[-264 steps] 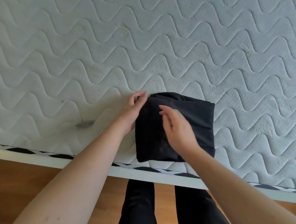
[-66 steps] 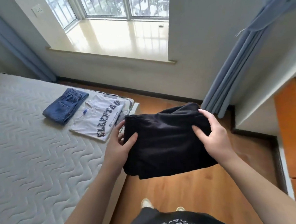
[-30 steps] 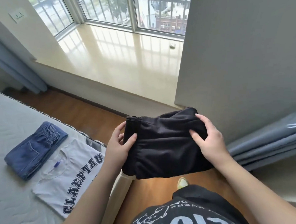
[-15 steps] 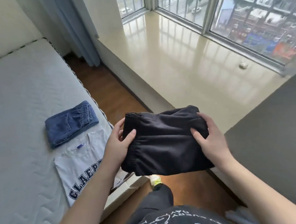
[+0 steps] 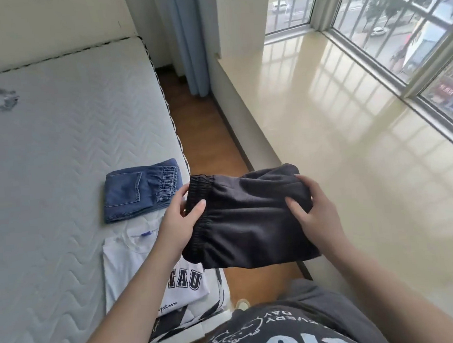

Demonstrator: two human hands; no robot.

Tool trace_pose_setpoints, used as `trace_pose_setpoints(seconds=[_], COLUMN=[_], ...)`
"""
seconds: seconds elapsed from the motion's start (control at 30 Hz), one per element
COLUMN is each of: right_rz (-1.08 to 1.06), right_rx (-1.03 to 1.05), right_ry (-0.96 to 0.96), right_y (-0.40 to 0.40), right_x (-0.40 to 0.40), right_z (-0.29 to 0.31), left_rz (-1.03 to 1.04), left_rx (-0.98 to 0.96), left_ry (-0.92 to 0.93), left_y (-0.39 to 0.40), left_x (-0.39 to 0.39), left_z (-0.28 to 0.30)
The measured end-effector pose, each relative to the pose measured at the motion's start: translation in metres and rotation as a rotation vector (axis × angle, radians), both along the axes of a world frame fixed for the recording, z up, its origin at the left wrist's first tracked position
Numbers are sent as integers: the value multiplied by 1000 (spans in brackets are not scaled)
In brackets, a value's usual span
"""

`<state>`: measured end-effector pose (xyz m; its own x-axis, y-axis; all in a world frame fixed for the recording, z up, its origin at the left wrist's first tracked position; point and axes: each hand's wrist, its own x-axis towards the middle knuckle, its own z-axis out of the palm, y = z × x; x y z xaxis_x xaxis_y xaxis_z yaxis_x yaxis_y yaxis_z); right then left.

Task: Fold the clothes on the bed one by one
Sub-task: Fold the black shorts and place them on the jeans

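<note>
Both hands, left [image 5: 179, 224] and right [image 5: 316, 213], grip folded black shorts [image 5: 247, 223] above the floor, right of the mattress [image 5: 46, 155].

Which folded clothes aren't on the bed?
The black garment: both hands hold it up over the floor. The blue jeans and white T-shirt lie on the mattress.

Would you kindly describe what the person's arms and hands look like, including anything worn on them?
Both forearms are bare, with no sleeves in view. The left hand and right hand wear no gloves, and no rings, watch or bracelets are visible. The fingernails are short and unpainted. Below the arms shows a dark grey T-shirt with pale printed lettering.
</note>
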<state>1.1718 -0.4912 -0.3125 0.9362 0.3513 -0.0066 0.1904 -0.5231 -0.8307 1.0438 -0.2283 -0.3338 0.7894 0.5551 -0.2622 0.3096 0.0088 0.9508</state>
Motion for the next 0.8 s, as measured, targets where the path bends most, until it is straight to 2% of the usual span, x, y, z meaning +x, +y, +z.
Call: trace_pose_setpoints(seconds=[0.2, 0.5, 0.8], right_rz=[93, 352, 602], right_rx=[4, 10, -27], right_ry=[39, 111, 211], right_y=[42, 121, 227], right_x=[76, 187, 200], right_z=[-13, -20, -44], left_rz=[89, 291, 481], left_rx=[10, -43, 21], left_ry=[57, 107, 165], left_y=[30, 71, 141], left_x=[50, 108, 82], left_z=[-12, -8, -18])
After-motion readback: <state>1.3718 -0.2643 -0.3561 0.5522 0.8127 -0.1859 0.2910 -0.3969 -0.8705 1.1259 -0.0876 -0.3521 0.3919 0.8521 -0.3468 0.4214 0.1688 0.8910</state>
